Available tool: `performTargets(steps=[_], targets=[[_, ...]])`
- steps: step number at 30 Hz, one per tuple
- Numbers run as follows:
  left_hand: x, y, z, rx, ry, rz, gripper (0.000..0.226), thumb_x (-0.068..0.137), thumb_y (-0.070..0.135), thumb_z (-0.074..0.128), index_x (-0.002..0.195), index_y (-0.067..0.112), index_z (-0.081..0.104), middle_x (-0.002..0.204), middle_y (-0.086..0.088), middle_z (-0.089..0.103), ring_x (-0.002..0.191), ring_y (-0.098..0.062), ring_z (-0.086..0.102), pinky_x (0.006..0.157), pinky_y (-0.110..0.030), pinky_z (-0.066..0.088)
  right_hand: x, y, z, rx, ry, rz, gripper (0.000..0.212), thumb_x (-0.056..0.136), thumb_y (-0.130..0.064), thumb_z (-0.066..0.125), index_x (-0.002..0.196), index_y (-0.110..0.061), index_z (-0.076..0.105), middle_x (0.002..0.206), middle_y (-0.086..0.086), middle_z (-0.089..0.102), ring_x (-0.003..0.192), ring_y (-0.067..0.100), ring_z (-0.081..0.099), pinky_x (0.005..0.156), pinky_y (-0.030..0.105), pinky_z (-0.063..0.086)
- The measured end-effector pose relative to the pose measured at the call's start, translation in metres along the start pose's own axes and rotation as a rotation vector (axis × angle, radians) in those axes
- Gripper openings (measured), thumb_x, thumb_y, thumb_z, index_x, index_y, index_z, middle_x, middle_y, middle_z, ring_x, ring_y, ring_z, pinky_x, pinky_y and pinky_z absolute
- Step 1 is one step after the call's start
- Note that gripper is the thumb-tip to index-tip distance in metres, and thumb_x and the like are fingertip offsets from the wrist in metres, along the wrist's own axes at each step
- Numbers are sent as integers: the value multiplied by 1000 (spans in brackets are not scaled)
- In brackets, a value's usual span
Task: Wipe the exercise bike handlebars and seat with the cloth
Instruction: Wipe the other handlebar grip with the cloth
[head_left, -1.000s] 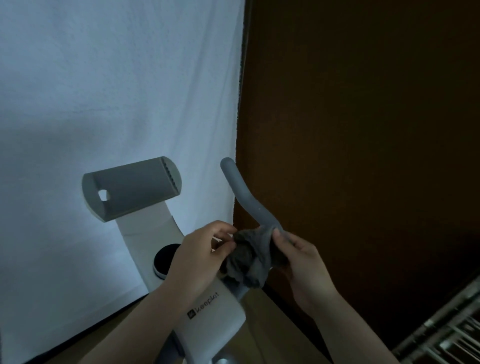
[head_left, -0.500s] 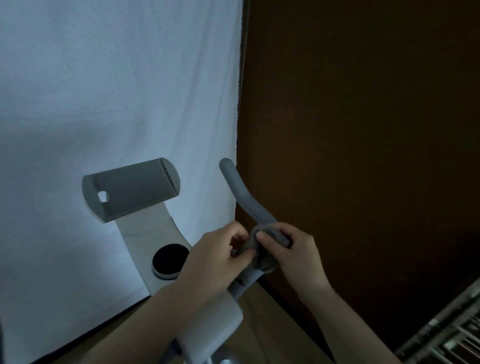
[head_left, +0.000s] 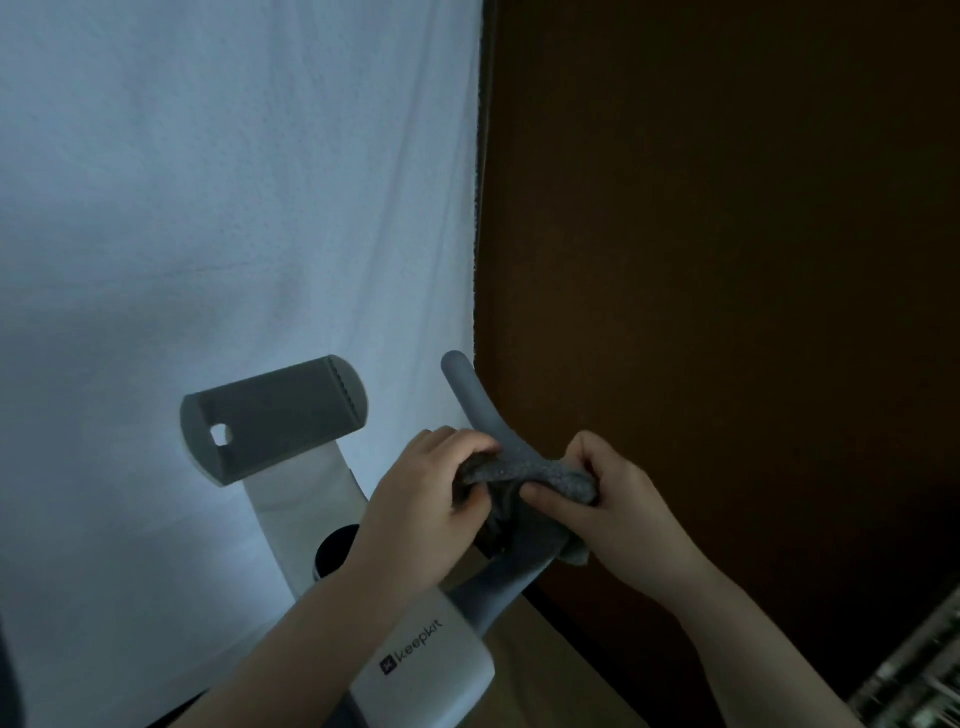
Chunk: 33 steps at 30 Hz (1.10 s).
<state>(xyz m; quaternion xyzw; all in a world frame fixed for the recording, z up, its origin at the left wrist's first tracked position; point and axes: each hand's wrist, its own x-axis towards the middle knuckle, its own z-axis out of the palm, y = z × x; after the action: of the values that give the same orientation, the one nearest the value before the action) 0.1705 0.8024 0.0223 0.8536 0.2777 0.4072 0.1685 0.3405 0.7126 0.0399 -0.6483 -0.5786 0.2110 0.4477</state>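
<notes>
A grey handlebar of the exercise bike curves up at the centre, its tip free. A grey cloth is stretched across the bar lower down. My left hand grips the cloth's left end, fingers curled over it. My right hand grips the right end, thumb pressed on the cloth. The cloth's loose part hangs below between the hands. The white bike frame carries a "keepkit" label. The seat is out of view.
A grey tablet holder tops the white stem at left, with a black round knob partly behind my left wrist. White fabric hangs behind at left; a dark brown wall stands at right. A metal rack shows at bottom right.
The bunched cloth has been pulled out sideways across the handlebar. My hands moved apart, the left going left and the right going right, and both sit slightly higher on the bar.
</notes>
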Motion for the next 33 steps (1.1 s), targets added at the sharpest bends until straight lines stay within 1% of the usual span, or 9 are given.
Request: performTargets(steps=[7, 9, 12, 17, 21, 24, 27, 30, 33], targets=[[2, 3, 2, 11, -55, -17, 22, 91, 30, 58, 113, 32, 55, 86, 26, 46, 88, 1, 47, 75, -17, 43, -4, 15, 1, 122, 89, 168, 26, 84, -26, 71, 97, -18, 50, 85, -3, 62, 71, 4, 62, 59, 20, 52], [-3, -2, 19, 89, -177, -23, 19, 92, 30, 56, 111, 30, 55, 87, 24, 46, 90, -2, 49, 81, -24, 44, -11, 39, 12, 8, 53, 278, 25, 86, -29, 69, 100, -22, 50, 91, -4, 63, 77, 5, 64, 65, 22, 55], [-13, -12, 42, 117, -372, -106, 22, 95, 31, 51, 117, 31, 53, 104, 16, 55, 103, -8, 51, 90, -30, 43, -23, 67, 27, -91, 15, 393, 19, 90, -35, 63, 96, -21, 50, 87, -4, 61, 75, 8, 62, 62, 20, 52], [-12, -23, 46, 133, -254, -65, 20, 91, 35, 55, 111, 33, 59, 109, 16, 54, 103, -5, 47, 89, -29, 43, -26, 72, 19, -211, 149, 405, 14, 91, -34, 61, 86, -23, 53, 81, -6, 60, 72, 7, 59, 59, 19, 47], [-13, -17, 47, 147, -294, -51, 25, 90, 46, 54, 110, 35, 61, 108, 16, 50, 102, -3, 45, 89, -29, 43, -28, 74, 32, -368, 298, 303, 24, 87, -29, 65, 106, -30, 50, 105, -13, 48, 91, 7, 54, 69, 20, 49], [-17, -19, 53, 198, -383, -95, 33, 95, 46, 45, 125, 38, 55, 119, 15, 50, 110, -7, 43, 95, -30, 39, -35, 75, 53, -452, 387, -41, 25, 86, -22, 64, 110, -28, 57, 113, -11, 50, 104, 6, 50, 82, 18, 46], [-17, -24, 54, 189, -390, -113, 32, 99, 38, 39, 128, 41, 54, 124, 15, 52, 114, -8, 45, 96, -29, 37, -37, 81, 62, -429, 271, -228, 29, 94, -29, 48, 118, -28, 63, 130, -13, 52, 125, 1, 42, 103, 22, 34], [-17, -31, 49, 232, -330, -117, 28, 99, 31, 42, 121, 37, 59, 121, 16, 55, 111, -6, 47, 96, -27, 37, -38, 88, 64, -368, 135, -209, 42, 97, -48, 38, 135, -33, 52, 148, -18, 37, 142, 1, 20, 116, 31, 19], [-20, -31, 48, 193, -335, -164, 25, 98, 29, 43, 117, 34, 60, 115, 14, 59, 104, -6, 52, 94, -29, 42, -40, 91, 76, -449, 90, -168, 52, 96, -63, 20, 142, -43, 36, 154, -22, 20, 146, 1, 1, 118, 34, 4]])
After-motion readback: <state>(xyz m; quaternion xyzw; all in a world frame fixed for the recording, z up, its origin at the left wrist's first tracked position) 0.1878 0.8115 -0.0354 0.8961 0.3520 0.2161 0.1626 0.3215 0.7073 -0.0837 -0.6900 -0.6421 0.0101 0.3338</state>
